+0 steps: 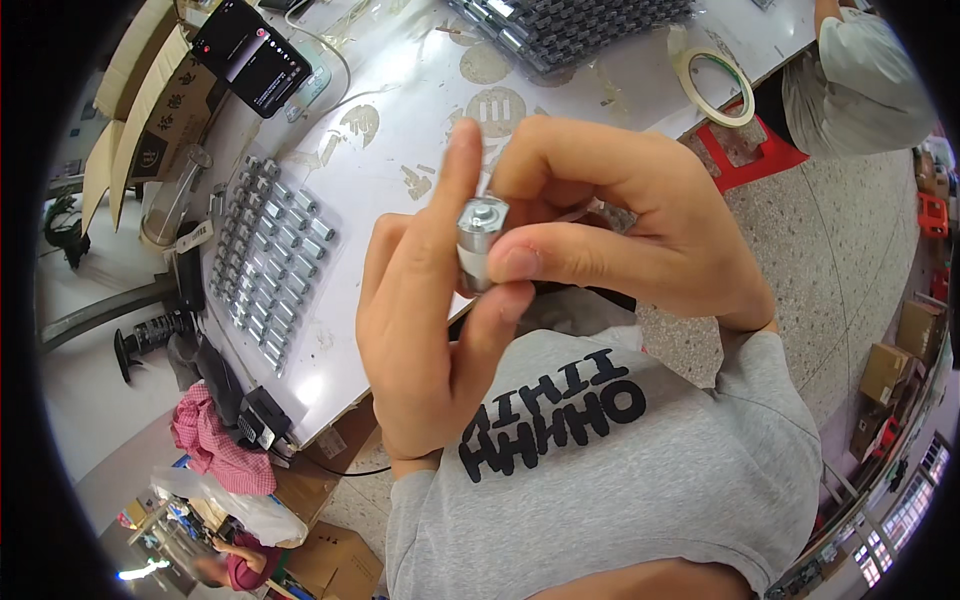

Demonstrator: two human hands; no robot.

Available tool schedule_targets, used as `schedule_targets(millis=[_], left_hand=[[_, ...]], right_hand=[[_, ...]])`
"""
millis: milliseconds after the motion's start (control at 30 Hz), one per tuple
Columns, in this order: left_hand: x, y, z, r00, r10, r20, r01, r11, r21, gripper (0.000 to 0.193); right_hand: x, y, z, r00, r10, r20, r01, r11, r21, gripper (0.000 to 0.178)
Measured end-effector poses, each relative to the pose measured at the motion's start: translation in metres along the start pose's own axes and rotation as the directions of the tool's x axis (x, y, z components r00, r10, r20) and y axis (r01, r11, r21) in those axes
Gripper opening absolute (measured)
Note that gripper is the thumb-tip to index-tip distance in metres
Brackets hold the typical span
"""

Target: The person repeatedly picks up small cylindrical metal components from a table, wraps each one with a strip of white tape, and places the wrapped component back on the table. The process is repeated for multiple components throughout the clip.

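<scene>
Held up in front of my chest is a small silver metal cylinder (pixel 478 240) with a round boss on its top face, which looks like a small motor. A pale band runs partway around its side. My left hand (pixel 425 310) closes on it from the left, with thumb low and one finger pointing up. From the right, my right hand (pixel 640 215) presses its thumb against the cylinder's side. The right fingers curl behind it, partly hidden. A clear plastic tray (pixel 318 262) holding several similar silver cylinders lies on the white table (pixel 400 110) to the left.
Several stacked trays of dark-ended cylinders (pixel 590 35) stand at the far edge. A tape roll (pixel 748 112) lies at the right edge above a red stool (pixel 765 165). A phone (pixel 250 55) and open cardboard box (pixel 165 130) stand far left. Another person's sleeve (pixel 870 70) is far right.
</scene>
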State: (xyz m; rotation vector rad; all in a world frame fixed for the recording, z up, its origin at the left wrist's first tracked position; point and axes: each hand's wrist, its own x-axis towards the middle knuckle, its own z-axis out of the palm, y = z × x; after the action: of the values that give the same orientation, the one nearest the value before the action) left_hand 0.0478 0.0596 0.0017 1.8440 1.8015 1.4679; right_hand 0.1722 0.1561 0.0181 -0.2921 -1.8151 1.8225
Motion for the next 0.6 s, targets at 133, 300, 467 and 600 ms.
schedule_targets(millis=[133, 300, 467, 600], left_hand=[[0.0, 0.012, 0.001, 0.983, -0.18, -0.041, 0.169, 0.969, -0.181, 0.034], [-0.002, 0.005, -0.003, 0.99, -0.143, 0.022, 0.14, 0.916, -0.377, 0.043], [0.001, 0.005, -0.01, 0.997, -0.079, 0.01, 0.079, 0.97, -0.231, 0.045], [-0.002, 0.003, -0.009, 0.998, -0.061, 0.024, 0.065, 0.967, -0.247, 0.049]], right_hand=[[0.001, -0.002, -0.001, 0.998, 0.054, 0.021, -0.054, 0.998, 0.031, 0.011], [-0.001, 0.007, 0.0, 0.998, -0.059, -0.024, 0.056, 0.992, -0.114, 0.006], [-0.002, -0.005, -0.003, 1.0, -0.02, -0.004, 0.018, 0.967, -0.256, 0.003], [0.0, -0.003, -0.004, 0.999, -0.047, 0.006, 0.047, 0.955, -0.292, 0.002]])
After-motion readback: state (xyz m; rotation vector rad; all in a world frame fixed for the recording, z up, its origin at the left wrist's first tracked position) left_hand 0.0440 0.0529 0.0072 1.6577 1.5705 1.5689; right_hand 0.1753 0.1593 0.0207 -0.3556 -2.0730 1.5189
